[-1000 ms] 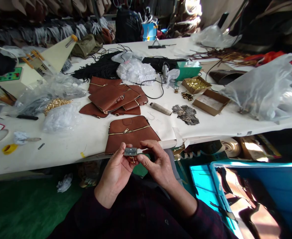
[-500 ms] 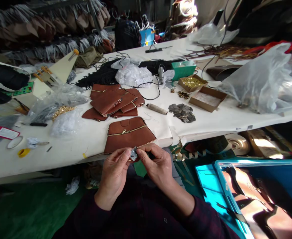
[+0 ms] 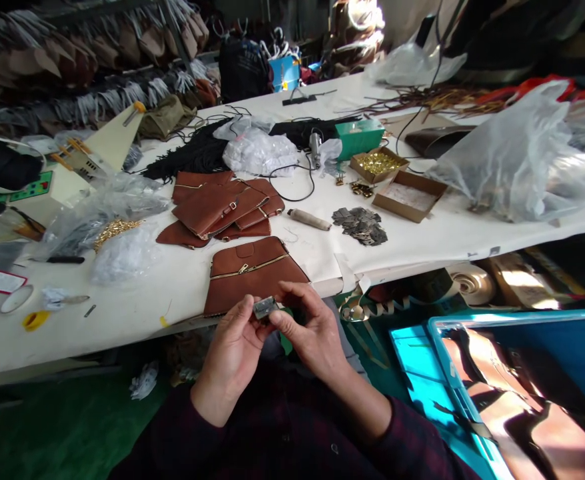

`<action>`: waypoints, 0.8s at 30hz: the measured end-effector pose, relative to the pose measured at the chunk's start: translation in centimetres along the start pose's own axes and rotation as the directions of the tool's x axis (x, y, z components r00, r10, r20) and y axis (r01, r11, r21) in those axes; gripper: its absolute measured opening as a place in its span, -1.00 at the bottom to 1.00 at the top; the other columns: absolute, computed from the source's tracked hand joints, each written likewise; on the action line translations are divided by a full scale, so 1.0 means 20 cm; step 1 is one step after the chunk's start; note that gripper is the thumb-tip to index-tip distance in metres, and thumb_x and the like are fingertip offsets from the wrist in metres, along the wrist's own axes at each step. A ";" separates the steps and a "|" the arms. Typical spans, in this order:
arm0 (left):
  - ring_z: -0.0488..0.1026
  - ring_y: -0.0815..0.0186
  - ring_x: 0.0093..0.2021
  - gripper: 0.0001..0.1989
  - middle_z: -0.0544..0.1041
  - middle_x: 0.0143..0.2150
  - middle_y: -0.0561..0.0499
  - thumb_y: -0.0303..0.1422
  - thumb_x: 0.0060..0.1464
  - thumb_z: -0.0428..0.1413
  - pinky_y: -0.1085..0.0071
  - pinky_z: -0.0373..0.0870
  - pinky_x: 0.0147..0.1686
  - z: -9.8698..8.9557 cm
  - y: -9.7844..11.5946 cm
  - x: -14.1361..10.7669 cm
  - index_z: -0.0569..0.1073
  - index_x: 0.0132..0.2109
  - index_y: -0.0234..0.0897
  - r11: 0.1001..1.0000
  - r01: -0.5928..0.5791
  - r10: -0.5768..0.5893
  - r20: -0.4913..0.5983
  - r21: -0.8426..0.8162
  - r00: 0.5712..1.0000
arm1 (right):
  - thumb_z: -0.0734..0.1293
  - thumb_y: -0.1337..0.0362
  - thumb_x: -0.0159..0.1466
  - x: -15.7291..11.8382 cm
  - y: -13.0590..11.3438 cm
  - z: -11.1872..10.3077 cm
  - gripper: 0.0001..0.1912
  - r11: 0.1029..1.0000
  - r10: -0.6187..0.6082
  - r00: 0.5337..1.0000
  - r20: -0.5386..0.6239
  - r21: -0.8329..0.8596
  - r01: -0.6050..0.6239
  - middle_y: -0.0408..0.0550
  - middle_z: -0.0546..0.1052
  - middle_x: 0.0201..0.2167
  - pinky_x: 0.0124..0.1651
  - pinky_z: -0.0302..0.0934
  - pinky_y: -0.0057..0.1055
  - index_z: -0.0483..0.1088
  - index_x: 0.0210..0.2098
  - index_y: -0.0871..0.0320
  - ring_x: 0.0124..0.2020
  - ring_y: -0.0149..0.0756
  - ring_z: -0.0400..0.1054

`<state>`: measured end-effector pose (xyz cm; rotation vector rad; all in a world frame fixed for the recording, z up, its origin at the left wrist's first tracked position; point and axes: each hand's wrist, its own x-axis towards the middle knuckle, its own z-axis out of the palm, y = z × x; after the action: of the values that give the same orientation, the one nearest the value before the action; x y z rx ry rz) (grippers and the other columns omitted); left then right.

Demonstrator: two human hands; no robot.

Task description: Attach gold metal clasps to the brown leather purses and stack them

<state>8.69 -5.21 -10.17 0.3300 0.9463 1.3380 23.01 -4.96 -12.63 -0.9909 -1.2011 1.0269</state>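
Between my two hands is a small grey metal piece [image 3: 265, 307], held above the table's front edge. My left hand [image 3: 232, 353] pinches its left side between thumb and fingers. The thumb and fingers of my right hand [image 3: 315, 330] close on its right end. Part of the piece is hidden by the fingertips. Just behind my hands a brown leather bag [image 3: 252, 273] with a brass zip lies flat. Several more brown bags [image 3: 217, 207] are piled behind it. To their right rests a heap of flat grey metal pieces [image 3: 360, 225].
A wrapped tool handle [image 3: 310, 219] lies by the metal heap. Behind are an open cardboard box [image 3: 410, 212], a box of gold-coloured parts [image 3: 378, 163] and a green box [image 3: 360, 139]. A blue crate [image 3: 440, 327] with leather pieces stands at the right.
The metal piece has been turned in my fingers, showing a longer flat face. My right index finger has lifted somewhat. The whole view has shifted slightly.
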 end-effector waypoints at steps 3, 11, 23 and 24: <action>0.65 0.36 -0.28 -0.77 0.70 -0.27 0.07 -0.34 -0.02 0.51 0.49 0.61 -0.27 0.00 -0.01 0.06 0.65 -0.26 -0.27 0.984 0.124 -0.130 -0.033 -0.130 0.991 | 0.58 0.13 0.27 0.02 0.02 0.00 -0.53 0.998 0.047 0.999 0.028 -0.038 -0.046 -0.01 0.61 0.02 0.17 0.38 -0.20 0.55 0.13 0.03 0.04 -0.16 0.51; 0.63 0.32 -0.21 -0.75 0.68 -0.19 0.00 -0.19 0.16 0.41 0.44 0.60 -0.18 -0.03 -0.01 0.14 0.65 -0.18 -0.28 0.993 0.118 -0.120 0.067 0.033 0.991 | 0.55 0.15 0.31 0.08 0.04 0.07 -0.77 0.991 0.132 0.991 0.014 -0.010 -0.132 -0.01 0.67 -0.09 0.12 0.39 -0.21 0.64 -0.08 0.07 -0.02 -0.15 0.55; 0.63 0.20 -0.24 -0.66 0.67 -0.21 -0.09 -0.13 0.06 0.45 0.38 0.62 -0.35 -0.16 0.13 0.22 0.60 -0.21 -0.30 0.941 -0.064 0.057 0.029 0.332 0.998 | 0.59 0.04 0.24 0.18 0.13 0.24 -0.60 0.948 0.317 0.947 -0.057 0.057 -0.314 -0.02 0.70 -0.24 -0.06 0.52 -0.17 0.59 -0.03 0.11 -0.23 -0.15 0.61; 0.63 0.21 -0.27 -0.65 0.67 -0.24 -0.08 -0.12 0.05 0.45 0.39 0.62 -0.36 -0.17 0.14 0.23 0.61 -0.23 -0.30 0.938 -0.077 0.074 0.024 0.337 0.997 | 0.57 0.04 0.26 0.18 0.13 0.25 -0.62 0.948 0.317 0.947 -0.045 0.050 -0.315 -0.01 0.71 -0.20 -0.05 0.53 -0.17 0.60 -0.02 0.11 -0.21 -0.13 0.62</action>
<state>4.01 -1.20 -12.08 0.6412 1.1657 1.2391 18.18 -0.50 -13.74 -1.1954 -0.9911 1.2635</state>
